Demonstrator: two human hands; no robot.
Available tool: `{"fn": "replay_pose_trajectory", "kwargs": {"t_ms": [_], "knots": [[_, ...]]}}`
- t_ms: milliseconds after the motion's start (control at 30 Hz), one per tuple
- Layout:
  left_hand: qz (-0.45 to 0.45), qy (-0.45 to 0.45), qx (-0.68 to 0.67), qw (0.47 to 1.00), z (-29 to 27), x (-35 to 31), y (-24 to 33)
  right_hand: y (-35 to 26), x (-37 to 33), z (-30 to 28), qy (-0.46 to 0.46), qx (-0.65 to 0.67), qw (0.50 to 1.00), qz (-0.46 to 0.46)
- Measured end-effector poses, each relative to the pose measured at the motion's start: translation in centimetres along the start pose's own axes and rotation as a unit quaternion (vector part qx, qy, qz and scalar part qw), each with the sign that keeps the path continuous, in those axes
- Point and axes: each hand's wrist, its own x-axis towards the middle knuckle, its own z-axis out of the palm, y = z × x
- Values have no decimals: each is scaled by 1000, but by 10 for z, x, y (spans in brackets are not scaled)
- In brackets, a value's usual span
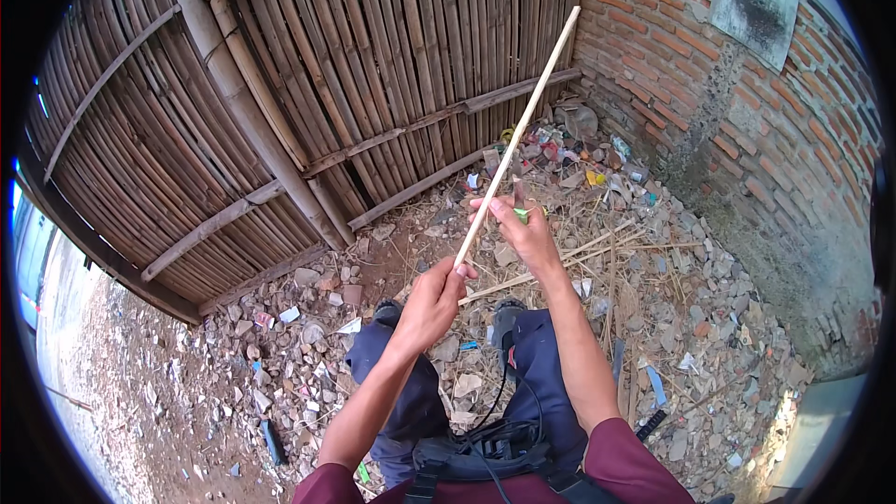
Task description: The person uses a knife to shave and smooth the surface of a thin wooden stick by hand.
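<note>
A long, pale, bare stick (534, 98) slants up and to the right, its far end in front of the cane fence. My left hand (431, 306) is closed round the stick's near end. Higher up, my right hand (532, 245) holds what looks like a small knife (519, 194) with a green handle, its dull blade pointing away from me. The thumb and fingers of that hand also press against the stick. Part of the knife's handle is hidden in the fingers.
A fence of upright canes (373, 56) stands ahead and left, meeting a brick wall (681, 75) at the right. Stones and litter (597, 168) cover the ground. Thin pale strips (597, 247) lie past my right hand. A blue object (273, 443) lies at lower left.
</note>
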Motion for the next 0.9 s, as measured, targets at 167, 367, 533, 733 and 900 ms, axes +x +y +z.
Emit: {"fn": "replay_pose_trajectory", "kwargs": {"t_ms": [167, 367, 533, 733, 900], "knots": [[29, 67, 73, 995, 12, 3, 18, 15, 1, -6, 76, -220, 965, -122], [59, 91, 122, 986, 27, 2, 25, 26, -3, -1, 89, -325, 920, -203], [93, 119, 164, 975, 30, -6, 29, 14, -9, 13, 116, -361, 906, -186], [112, 142, 258, 949, 43, -14, 22, 22, -5, 4, 167, -366, 897, -184], [110, 128, 278, 946, 43, -27, 17, 23, 1, -3, 182, -387, 882, -196]]}}
